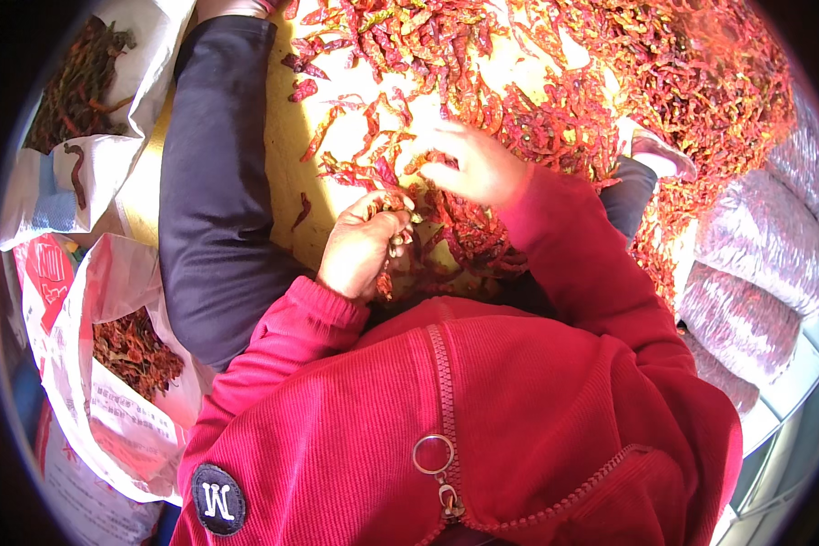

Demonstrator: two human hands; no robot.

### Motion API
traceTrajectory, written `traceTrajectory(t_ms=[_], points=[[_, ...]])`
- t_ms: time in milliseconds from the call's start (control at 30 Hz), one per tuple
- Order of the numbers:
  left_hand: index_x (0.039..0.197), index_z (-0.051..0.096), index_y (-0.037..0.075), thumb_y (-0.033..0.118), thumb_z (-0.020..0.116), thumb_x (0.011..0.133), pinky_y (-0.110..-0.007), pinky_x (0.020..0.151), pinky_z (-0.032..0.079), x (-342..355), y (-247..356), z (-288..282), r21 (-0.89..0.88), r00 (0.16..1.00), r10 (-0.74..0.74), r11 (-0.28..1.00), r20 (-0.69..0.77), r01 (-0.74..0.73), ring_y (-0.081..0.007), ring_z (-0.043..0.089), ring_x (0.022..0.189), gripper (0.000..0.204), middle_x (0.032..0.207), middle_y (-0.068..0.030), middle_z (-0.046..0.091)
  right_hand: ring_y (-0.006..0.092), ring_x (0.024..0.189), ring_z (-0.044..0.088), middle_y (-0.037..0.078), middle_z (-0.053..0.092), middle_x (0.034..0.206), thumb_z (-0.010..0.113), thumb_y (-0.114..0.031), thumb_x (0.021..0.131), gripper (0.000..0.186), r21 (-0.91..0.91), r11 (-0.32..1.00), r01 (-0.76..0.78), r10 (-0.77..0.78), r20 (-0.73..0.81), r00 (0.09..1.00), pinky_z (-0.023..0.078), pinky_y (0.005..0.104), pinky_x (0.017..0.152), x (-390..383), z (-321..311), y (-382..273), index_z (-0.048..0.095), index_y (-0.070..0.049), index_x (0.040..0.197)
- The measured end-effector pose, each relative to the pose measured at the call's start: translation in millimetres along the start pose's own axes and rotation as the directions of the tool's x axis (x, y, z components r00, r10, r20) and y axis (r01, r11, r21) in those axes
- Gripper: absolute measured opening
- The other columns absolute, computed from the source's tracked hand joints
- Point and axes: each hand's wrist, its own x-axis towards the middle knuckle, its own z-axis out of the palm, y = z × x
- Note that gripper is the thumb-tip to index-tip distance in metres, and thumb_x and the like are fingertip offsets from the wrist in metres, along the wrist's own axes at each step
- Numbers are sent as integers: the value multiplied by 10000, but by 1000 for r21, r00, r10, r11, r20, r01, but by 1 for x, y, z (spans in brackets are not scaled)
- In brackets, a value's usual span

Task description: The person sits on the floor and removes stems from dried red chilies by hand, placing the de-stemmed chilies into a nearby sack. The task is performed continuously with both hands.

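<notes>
1. Gripping at centre: left hand (353, 250) is curled closed around a small bunch of dried chillies (399, 226). Thumb lies over the top; pods poke out on the right side and below the fist.
2. Right hand (478, 168) is just above and right of the left one, apart from it. Fingers bent, thumb held off them, so a partial gap shows. Sun washes out the fingertips; can't tell if they pinch a pod or only hover by the chillies there.
3. Bunch position: in front of the jacket (364, 391), between the legs, over the near edge of the spread.
4. Loose chillies (419, 41) cover much of the yellow surface (287, 196), thin toward the left leg (214, 155), deep toward upper right. A clump (473, 232) lies just below the right hand. One single pod (302, 211) sits alone by the left leg.
5. Left side: upper white sack (159, 59) holds dark dried pods (73, 86); lower white-and-red sack (105, 278) holds reddish-brown dried bits (136, 355). Both gape at the top, both well apart from the hands.
6. Right side: clear plastic bags (764, 227), filled with dark red stuff, lie stacked beyond the right arm.
</notes>
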Motion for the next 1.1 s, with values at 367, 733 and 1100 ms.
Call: traceTrajectory(t_ms=[367, 733, 1100], points=[[784, 505, 68, 17, 420, 716, -178, 374, 325, -5, -1, 3, -19, 970, -115, 992, 214, 122, -86, 468, 485, 120, 643, -17, 523, 307, 700, 485, 125, 491, 695, 511, -159, 682, 122, -418, 783, -460, 469, -87, 879, 371, 403, 619, -98, -9, 35, 468, -52, 722], [699, 479, 19, 22, 423, 634, -227, 566, 379, 0, -11, -8, 3, 915, -60, 998, 399, 64, -140, 467, 626, 86, 751, -90, 510, 271, 795, 472, 133, 499, 802, 506, -111, 701, 141, -237, 956, -170, 140, -136, 981, 381, 342, 709, -27, -3, 7, 521, -33, 818], [718, 478, 0, 8, 407, 628, -275, 678, 379, -1, -6, -11, 70, 842, -43, 998, 538, 6, -176, 483, 720, 115, 775, -105, 497, 286, 1094, 303, 99, 450, 1031, 546, -191, 644, 244, -463, 879, 109, -85, 73, 994, 180, 459, 916, 76, 63, -2, 571, -145, 883]])
